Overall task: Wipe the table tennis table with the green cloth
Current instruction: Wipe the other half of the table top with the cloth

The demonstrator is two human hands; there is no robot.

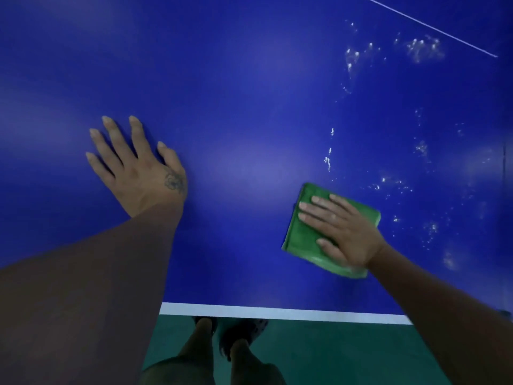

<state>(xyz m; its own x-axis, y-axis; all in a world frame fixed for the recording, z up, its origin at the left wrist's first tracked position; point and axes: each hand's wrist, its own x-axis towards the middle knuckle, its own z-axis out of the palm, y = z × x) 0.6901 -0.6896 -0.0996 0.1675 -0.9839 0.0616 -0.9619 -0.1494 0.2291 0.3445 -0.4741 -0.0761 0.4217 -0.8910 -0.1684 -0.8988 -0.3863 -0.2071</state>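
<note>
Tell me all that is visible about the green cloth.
The cloth is green, soft-looking like towel fabric, folded into a flat rectangle with layered edges at its near side. It lies on the blue table, turned askew to its white edge. The right hand presses on it with straight fingers, covering its right part.

A sports hall: blue table tennis table point(249, 93) on green floor point(333, 354)

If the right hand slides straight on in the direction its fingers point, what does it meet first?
Probably the left hand, resting flat on the table. The right hand, on the green cloth, points left across bare surface toward its thumb side, though it could narrowly miss.
</note>
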